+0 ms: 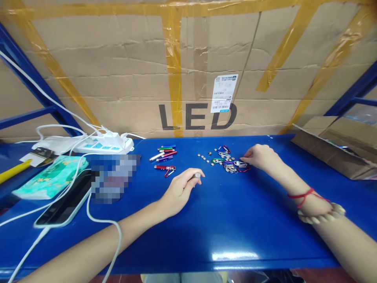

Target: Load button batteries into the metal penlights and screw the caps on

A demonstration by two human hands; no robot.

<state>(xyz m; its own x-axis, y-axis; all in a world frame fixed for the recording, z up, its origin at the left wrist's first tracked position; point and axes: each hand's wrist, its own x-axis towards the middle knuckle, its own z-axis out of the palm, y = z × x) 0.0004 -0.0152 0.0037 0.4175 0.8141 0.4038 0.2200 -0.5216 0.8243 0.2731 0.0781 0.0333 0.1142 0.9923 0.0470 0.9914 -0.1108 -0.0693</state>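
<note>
My left hand (182,189) is closed around what looks like a small metal flashlight (197,176). Only its round silver end shows between thumb and fingers. To the right, my right hand (258,156) pinches at the edge of a pile, its fingertips on a silver carabiner (238,163). A red carabiner (243,169) lies just under these fingers. The pile also has a green carabiner (217,160), a blue one (226,149) and silver rings (230,169). Small round button cells (203,157) are scattered left of it. Several coloured mini flashlights (163,154) lie beyond my left hand, with a red one (161,168) clipped to a red carabiner.
On the left are a phone (64,200) with a charging cable, a green tissue pack (51,177) and a white power strip (103,145). A white cable (120,232) crosses my left forearm. An open cardboard box (326,151) stands right. A large carton (132,78) closes the back.
</note>
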